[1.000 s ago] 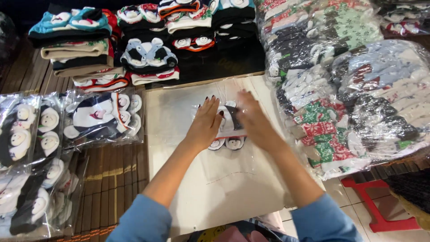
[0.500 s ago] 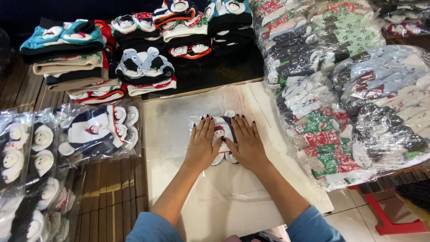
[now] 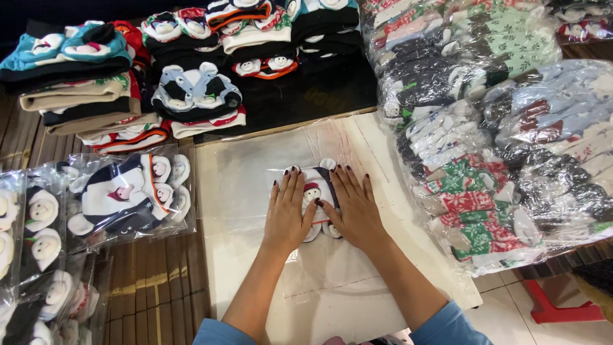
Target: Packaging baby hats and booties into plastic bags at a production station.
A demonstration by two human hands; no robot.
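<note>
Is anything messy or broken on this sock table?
Nothing looks broken or spilled. Both hands, left hand and right hand, press flat on a snowman sock pack in a clear bag. The folded stacks lean a little unevenly, that's all.

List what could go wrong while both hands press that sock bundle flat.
The clear bag under the sock bundle looks slick and could slide on the white board. The left hand and right hand cover most of the bundle, so a sock could shift unseen.
</note>
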